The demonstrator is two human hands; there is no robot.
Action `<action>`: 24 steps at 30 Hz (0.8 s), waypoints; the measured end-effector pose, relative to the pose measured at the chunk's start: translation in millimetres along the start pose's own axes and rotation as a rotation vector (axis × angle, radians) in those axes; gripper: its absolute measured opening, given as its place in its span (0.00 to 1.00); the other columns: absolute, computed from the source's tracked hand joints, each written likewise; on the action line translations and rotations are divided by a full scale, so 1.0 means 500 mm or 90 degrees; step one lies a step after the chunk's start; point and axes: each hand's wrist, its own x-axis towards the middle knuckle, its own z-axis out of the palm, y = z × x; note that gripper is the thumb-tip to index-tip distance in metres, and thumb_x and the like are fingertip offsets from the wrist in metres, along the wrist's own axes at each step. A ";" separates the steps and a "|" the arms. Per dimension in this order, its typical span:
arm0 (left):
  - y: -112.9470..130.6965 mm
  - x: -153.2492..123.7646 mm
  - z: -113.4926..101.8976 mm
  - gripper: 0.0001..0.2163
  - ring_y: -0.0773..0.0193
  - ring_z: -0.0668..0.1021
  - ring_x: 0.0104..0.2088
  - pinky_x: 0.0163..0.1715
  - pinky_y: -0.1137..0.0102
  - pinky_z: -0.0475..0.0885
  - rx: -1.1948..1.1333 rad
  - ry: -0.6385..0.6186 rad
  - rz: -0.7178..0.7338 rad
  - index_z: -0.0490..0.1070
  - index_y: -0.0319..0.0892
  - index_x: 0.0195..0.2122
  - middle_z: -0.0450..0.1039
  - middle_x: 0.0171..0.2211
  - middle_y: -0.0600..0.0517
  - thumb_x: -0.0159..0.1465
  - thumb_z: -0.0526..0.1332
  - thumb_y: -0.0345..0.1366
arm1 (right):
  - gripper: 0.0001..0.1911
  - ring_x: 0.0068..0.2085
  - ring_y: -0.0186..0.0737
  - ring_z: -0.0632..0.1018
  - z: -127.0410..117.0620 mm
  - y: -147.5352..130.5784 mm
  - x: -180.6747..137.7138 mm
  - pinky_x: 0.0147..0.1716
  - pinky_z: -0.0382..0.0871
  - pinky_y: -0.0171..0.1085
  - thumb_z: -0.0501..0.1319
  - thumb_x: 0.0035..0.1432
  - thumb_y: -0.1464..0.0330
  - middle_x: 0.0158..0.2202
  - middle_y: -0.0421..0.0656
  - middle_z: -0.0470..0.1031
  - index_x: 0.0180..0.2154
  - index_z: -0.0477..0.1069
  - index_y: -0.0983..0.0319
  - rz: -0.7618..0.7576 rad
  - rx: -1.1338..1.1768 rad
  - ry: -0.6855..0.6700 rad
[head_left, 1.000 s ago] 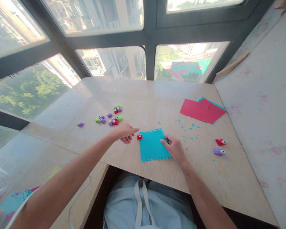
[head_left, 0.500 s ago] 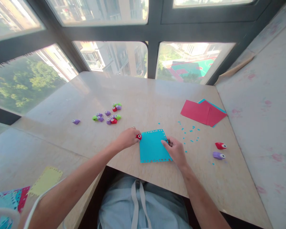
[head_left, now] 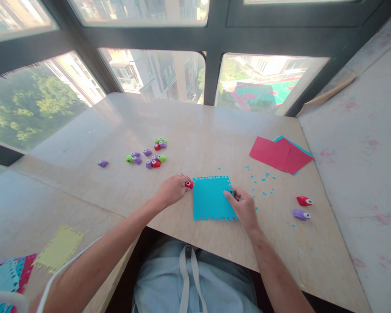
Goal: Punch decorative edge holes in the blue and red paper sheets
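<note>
A square of blue paper (head_left: 211, 200) with small holes punched along its top, right and bottom edges is held a little off the table's front part. My right hand (head_left: 243, 206) pinches its right edge, thumb on top. In my left hand (head_left: 172, 190), closed fingers grip a small red craft punch (head_left: 189, 184) with an eye-like round spot, at the paper's upper left edge. Whether its jaws are around the paper I cannot tell. Tiny blue paper bits (head_left: 263, 180) lie scattered right of the sheet.
Several small purple, green and red punches (head_left: 154, 158) cluster at the left, with one purple punch (head_left: 102, 163) apart. Red paper sheets (head_left: 280, 154) lie back right, above a red punch (head_left: 304, 201) and a purple punch (head_left: 301, 214). Punched yellow paper (head_left: 60, 248) lies lower left.
The view has shifted slightly. The red punch has moved a little outward to the left edge of the blue paper, still in my left hand. My right hand keeps its hold.
</note>
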 end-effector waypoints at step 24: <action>0.001 -0.027 0.020 0.09 0.61 0.76 0.35 0.39 0.68 0.69 -0.121 0.034 -0.003 0.76 0.44 0.40 0.73 0.36 0.50 0.60 0.59 0.29 | 0.18 0.25 0.32 0.64 -0.011 -0.004 -0.002 0.23 0.60 0.32 0.64 0.53 0.53 0.24 0.38 0.67 0.33 0.75 0.63 0.036 0.114 0.031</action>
